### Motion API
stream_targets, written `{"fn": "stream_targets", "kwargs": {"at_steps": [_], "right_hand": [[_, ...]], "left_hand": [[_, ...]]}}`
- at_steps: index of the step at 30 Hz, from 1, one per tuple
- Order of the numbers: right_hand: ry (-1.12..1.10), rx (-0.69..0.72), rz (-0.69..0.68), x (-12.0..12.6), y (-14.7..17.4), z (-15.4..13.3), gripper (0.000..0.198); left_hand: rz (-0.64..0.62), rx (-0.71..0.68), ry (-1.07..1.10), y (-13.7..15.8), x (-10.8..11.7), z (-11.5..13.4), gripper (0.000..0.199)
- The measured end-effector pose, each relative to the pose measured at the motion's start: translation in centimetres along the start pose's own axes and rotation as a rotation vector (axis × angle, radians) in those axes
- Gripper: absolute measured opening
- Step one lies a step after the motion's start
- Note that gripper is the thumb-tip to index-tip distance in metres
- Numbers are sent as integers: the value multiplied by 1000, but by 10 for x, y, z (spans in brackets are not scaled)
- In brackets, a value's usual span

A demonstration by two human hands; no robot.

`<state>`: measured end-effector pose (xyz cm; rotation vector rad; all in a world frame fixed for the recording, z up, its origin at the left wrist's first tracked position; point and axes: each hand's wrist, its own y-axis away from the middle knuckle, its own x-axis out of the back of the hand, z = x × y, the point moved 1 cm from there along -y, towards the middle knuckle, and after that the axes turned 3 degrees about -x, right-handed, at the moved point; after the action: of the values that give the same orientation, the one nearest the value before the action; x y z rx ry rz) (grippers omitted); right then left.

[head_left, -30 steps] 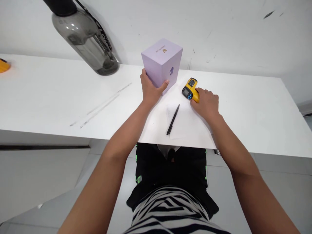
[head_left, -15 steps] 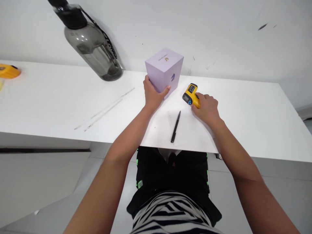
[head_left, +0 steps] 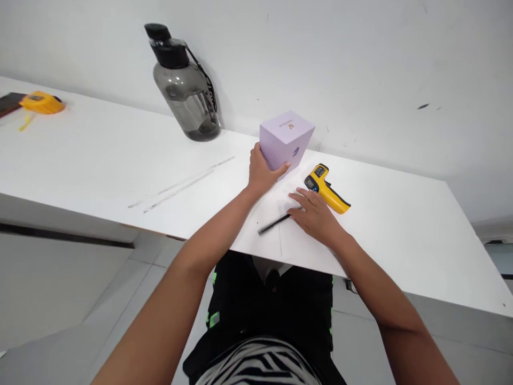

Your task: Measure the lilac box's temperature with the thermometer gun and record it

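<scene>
My left hand (head_left: 262,174) is wrapped round the lower part of a pale purple box (head_left: 286,139), thumb on the front side and fingers at the left. The box stands on the white table. My right hand (head_left: 315,214) lies low over the table with its thumb and fingers round one end of a black pen (head_left: 274,223). The other end of the pen sticks out to the left, slightly blurred, and the gripped end is hidden. Just beyond the right hand lies a yellow and black infrared thermometer (head_left: 334,199), touching or close to the fingers. White paper (head_left: 286,246) is under the pen.
A grey transparent water bottle (head_left: 186,99) with a black lid stands at the wall, left of the box. Farther left are a yellow tape measure (head_left: 42,102) and a dark flat object (head_left: 10,103). Dark streaks mark the white table (head_left: 100,155).
My right hand has let go of the thermometer and moved left onto the pen. The pen has swung to a flatter slant. My left hand still holds the box; the view has shifted.
</scene>
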<state>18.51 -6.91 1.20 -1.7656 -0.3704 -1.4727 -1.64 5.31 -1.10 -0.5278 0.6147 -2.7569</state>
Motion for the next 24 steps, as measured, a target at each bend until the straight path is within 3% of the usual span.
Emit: {"fn": "stream_targets", "kwargs": {"at_steps": [5,8,10,12,17,21,24], "right_hand": [[-273,-264,79,5,-6,8,30],[-539,-458,244,7,-4,4,38],[-679,-521,380,7,-1,-2,42],[-706,-509,425,8,0,-10,46],[-452,-352,315,14,-5,-24,64],[-671,-328,34,10,-7,-30,58],[-814,-403,-36,2,-5,-28,37]], "left_hand": [[3,12,44,-1,0,0,100],[11,11,55,-1,0,-1,99],[15,13,31,-1,-1,0,100],[11,20,6,0,-1,1,101],[2,24,-8,0,0,3,103],[-9,30,-14,0,1,4,105],[-26,43,-17,0,1,6,106]]}}
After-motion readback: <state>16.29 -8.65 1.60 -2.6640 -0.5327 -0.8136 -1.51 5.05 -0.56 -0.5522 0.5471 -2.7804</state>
